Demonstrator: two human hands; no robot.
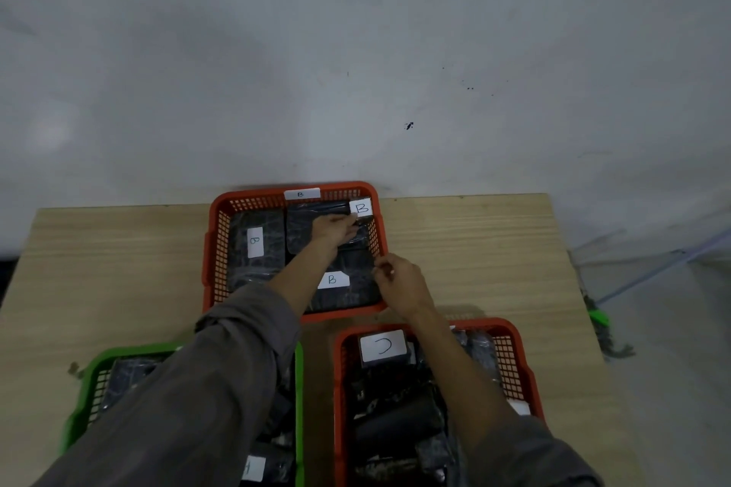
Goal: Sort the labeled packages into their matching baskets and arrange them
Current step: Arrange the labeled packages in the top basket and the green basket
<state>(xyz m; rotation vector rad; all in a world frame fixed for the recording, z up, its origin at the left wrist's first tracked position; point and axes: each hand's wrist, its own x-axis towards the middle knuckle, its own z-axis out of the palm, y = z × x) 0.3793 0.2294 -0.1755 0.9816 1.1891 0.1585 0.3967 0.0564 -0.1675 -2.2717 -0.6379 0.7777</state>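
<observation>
Left hand flat on the B package inside the far red basket, probably just pressing. Right hand curled at the rim, grip unclear. Looks light, slick wrap (grab by edges).

Both arms in grey sleeves reach forward, the left hand stretched farthest with its fingers fairly straight and palm down, the right hand held nearer and a little to the right, its fingers curled inward toward the thumb, wrist bent.
</observation>
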